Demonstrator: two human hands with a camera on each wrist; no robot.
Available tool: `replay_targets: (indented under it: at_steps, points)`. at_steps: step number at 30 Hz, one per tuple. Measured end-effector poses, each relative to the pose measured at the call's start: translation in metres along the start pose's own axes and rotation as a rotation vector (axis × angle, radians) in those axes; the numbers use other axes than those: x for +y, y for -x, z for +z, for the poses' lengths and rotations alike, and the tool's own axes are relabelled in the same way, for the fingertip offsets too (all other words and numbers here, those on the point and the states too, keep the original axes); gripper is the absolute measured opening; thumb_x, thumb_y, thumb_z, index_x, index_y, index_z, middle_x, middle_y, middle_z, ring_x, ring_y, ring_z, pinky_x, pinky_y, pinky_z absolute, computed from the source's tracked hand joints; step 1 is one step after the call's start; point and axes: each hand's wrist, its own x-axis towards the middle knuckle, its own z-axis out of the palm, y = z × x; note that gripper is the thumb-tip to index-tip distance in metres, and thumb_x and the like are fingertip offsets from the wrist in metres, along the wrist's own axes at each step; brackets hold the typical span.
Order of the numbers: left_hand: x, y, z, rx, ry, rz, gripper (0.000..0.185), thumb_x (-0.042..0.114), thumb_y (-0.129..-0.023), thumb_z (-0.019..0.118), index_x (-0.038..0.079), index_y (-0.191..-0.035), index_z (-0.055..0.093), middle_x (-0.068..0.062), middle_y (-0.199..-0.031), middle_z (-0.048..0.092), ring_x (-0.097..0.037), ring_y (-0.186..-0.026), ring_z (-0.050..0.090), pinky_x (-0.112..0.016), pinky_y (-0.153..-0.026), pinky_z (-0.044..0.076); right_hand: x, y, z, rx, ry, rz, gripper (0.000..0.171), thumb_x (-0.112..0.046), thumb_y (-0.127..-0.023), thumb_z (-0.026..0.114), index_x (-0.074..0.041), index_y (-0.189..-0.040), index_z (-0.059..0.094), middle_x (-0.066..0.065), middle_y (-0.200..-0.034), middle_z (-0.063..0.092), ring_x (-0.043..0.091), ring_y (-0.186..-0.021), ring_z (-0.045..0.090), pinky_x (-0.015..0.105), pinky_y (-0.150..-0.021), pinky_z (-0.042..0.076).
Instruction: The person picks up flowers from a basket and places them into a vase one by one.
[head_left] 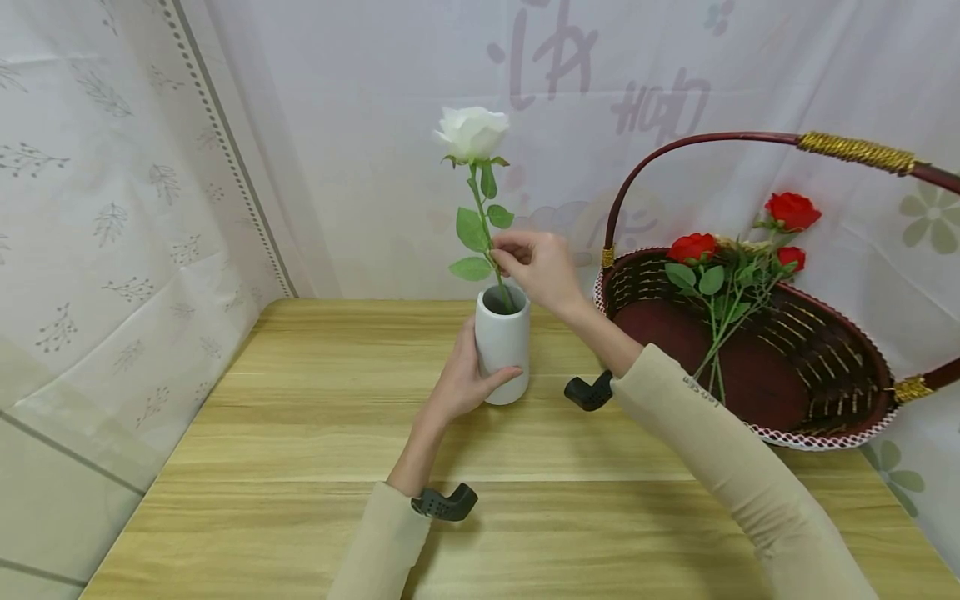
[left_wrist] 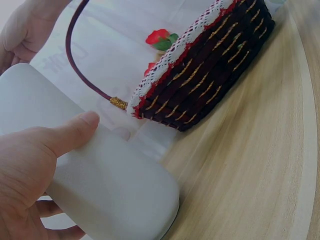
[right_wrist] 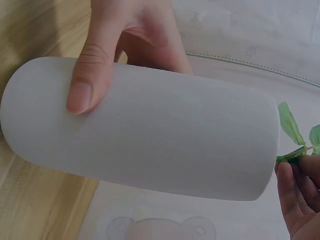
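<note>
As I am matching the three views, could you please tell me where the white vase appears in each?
Head: the white vase is near the centre.
Left wrist: it slants across the lower left.
Right wrist: it stretches across the middle.
Shared landmark: the left hand gripping it.

Head view bright, evenly lit; soft shadows on wooden table [head_left: 300, 433]. Wrist views dimmer, softer; white vase [right_wrist: 180, 135] greyish in right one.
</note>
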Motion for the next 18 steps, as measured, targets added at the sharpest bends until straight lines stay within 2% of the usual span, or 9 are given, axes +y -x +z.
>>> replay_targets:
  at_steps: [18]
  points:
    - [0.0026, 0.0003, -0.001, -0.005, 0.002, -0.012, 0.099, 0.025, -0.085, 0.085, 0.011, -0.157, 0.018, -0.013, -0.144, 0.04, -0.028, -0.124, 0.048, -0.049, -0.103, 0.043, 0.0041, 0.009, 0.0059, -0.054, 0.031, 0.048, 0.016, -0.006, -0.096, 0.068, 0.003, -0.108, 0.075, 0.014, -0.097, 0.075, 0.022, -0.079, 0.073, 0.033, -0.073, 0.059]
